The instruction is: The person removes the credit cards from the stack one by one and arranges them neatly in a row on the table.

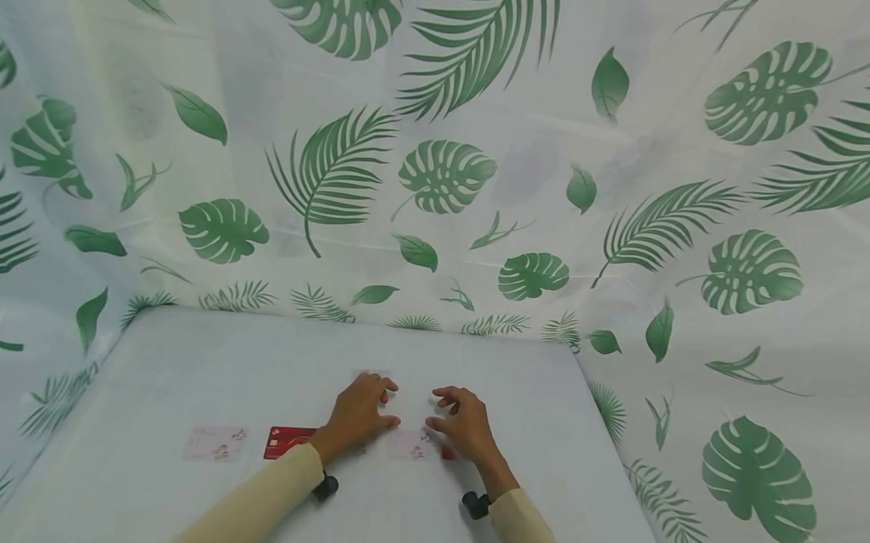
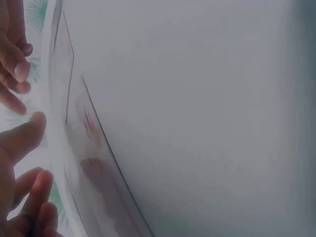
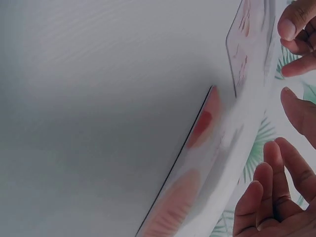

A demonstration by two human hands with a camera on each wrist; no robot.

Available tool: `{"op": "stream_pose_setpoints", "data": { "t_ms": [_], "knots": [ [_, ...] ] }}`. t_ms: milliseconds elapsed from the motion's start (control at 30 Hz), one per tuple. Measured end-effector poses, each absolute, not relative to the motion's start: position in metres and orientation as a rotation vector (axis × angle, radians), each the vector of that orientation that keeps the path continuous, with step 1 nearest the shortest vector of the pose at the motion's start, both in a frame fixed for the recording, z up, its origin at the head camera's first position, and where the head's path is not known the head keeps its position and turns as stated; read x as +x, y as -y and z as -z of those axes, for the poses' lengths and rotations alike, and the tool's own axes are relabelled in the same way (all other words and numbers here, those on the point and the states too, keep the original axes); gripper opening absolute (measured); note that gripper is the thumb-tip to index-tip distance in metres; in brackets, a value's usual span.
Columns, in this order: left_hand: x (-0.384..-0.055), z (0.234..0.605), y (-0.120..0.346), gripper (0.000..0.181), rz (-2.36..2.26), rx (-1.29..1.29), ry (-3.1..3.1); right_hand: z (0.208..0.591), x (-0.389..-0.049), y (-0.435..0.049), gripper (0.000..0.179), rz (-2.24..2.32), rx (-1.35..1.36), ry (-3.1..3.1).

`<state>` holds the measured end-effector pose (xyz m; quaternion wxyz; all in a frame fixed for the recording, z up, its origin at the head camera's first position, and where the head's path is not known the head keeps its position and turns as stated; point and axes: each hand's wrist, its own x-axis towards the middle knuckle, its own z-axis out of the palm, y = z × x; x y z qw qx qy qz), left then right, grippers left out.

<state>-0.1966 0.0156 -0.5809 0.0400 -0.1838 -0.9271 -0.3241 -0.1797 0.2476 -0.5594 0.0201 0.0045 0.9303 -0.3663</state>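
Note:
In the head view my left hand [image 1: 358,411] hovers over the middle of the table, fingers loosely bent, holding nothing. My right hand [image 1: 470,429] faces it across a small gap, likewise bent and without anything between fingers and thumb. Below and between them lies a pale card with reddish print [image 1: 409,445]. A red card [image 1: 285,442] is partly covered by the left forearm. Another red card [image 1: 448,453] peeks out under the right hand. Past the left fingertips shows the edge of a pale card [image 1: 371,373]. Both wrist views show the fingers apart, above flat-lying cards.
Farther left on the white table [image 1: 151,373] lies one more pale card [image 1: 215,444], in line with the red one. A white leaf-printed curtain [image 1: 480,225] rises behind the table and along its sides. Each wrist carries a small black device [image 1: 476,505].

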Motion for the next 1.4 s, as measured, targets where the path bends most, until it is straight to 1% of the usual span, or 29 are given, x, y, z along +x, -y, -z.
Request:
{"op": "stream_pose_setpoints", "data": {
  "t_ms": [300,867,1167,1400],
  "knots": [
    [-0.202,0.581,0.002,0.051,0.987,-0.514,2.804,0.563,-0.194,-0.23,0.05,1.138,-0.104,-2.91],
    [-0.219,0.587,0.03,0.054,0.948,-0.462,2.788,0.566,-0.221,-0.199,0.052,1.108,-0.214,-2.915],
    [-0.229,0.589,0.044,0.053,0.957,-0.397,2.832,0.568,-0.234,-0.18,0.045,1.058,-0.2,-2.919],
    [-0.235,0.59,0.051,0.05,0.955,-0.35,2.89,0.57,-0.245,-0.171,0.045,1.014,-0.152,-2.898]
  ]
}}
